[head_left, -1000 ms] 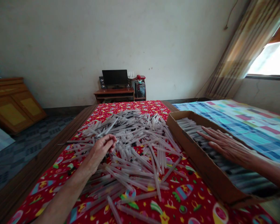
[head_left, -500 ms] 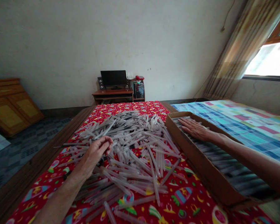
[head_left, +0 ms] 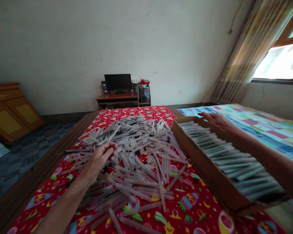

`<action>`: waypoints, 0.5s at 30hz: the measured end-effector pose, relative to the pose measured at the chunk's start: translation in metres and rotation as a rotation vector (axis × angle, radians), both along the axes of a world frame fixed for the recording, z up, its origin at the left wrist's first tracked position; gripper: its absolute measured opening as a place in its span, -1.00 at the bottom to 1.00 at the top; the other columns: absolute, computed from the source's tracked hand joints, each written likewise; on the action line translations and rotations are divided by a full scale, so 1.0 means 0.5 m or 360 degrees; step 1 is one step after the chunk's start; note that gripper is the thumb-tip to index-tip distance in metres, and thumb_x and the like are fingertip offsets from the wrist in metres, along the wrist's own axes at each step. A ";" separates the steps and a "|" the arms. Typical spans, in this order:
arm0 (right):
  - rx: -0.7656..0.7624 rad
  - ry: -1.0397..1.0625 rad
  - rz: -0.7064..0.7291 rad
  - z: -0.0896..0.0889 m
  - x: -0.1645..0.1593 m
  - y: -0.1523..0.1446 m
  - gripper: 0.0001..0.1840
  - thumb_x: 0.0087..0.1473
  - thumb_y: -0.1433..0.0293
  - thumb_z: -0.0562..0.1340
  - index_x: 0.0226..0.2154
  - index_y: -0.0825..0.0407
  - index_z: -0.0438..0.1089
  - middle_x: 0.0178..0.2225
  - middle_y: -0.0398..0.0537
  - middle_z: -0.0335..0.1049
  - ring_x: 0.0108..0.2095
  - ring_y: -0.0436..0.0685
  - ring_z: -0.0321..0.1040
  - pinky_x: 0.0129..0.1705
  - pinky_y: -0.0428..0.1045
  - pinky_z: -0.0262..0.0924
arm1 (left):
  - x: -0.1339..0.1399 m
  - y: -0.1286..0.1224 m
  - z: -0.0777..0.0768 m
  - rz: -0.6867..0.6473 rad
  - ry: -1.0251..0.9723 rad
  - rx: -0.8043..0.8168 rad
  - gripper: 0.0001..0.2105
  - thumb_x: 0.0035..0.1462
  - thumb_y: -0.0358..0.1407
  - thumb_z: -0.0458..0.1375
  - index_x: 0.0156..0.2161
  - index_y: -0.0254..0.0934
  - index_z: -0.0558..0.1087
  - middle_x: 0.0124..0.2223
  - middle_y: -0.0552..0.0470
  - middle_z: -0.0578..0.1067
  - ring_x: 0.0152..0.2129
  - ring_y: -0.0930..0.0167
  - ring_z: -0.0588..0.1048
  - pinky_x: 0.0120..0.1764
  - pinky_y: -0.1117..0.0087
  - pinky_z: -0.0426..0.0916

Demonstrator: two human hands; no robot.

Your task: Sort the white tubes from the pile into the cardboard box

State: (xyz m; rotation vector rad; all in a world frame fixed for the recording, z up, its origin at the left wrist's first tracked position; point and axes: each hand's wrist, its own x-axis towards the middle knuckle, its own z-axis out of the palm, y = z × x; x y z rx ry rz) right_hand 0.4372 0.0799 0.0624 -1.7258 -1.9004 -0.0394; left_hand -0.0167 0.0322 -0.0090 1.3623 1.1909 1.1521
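Note:
A large loose pile of translucent whitish plastic tubes, some with dark tips, lies in front of me. My left hand hovers at the pile's left side, fingers curled in; whether anything is inside them is hidden. To the right stands a long, shallow cardboard box, and a layer of similar tubes lies crosswise inside it. Above the box's far right edge is my right hand, blurred by motion, with its fingers stretched out and nothing visible in them.
A red patterned cloth covers the surface under the pile. Right of the box spreads a checkered cloth. A desk with a monitor stands by the wall; a wooden cabinet is at left.
My right hand has lifted off the tubes in the box and moved right toward its far edge, uncovering the row. The left hand stays in place.

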 end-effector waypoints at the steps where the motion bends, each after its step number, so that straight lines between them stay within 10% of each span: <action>1: -0.0030 0.0104 0.0014 0.025 -0.009 -0.017 -0.44 0.15 0.10 -0.07 -0.25 0.17 0.44 -0.37 0.10 0.48 -0.33 0.09 0.40 -0.31 -0.06 0.23 | -0.001 0.001 0.000 0.0016 0.0010 0.0010 -0.85 -0.04 -0.24 0.13 -0.40 -0.30 0.35 -0.54 0.13 0.32 -0.65 0.55 0.26 -0.56 0.55 0.17; 7: 0.0260 0.0583 0.0313 0.067 -0.196 -0.164 -0.58 0.09 0.08 0.04 -0.29 -0.02 0.47 -0.43 -0.04 0.48 -0.40 0.09 0.40 -0.21 0.02 0.25 | -0.002 0.009 -0.008 0.0084 0.0119 0.0061 -0.86 -0.05 -0.24 0.11 -0.42 -0.30 0.33 -0.58 0.15 0.28 -0.68 0.54 0.25 -0.57 0.53 0.13; 15: -0.0271 0.0657 0.0722 -0.172 -0.438 -0.057 -0.50 0.14 0.18 -0.04 -0.66 0.08 0.33 -0.71 -0.14 0.28 -0.67 -0.03 0.17 -0.58 -0.14 0.01 | -0.009 0.014 -0.025 -0.0138 0.0643 0.0322 -0.90 -0.10 -0.35 0.12 -0.43 -0.24 0.48 -0.52 0.08 0.44 -0.57 0.43 0.35 -0.44 0.47 0.22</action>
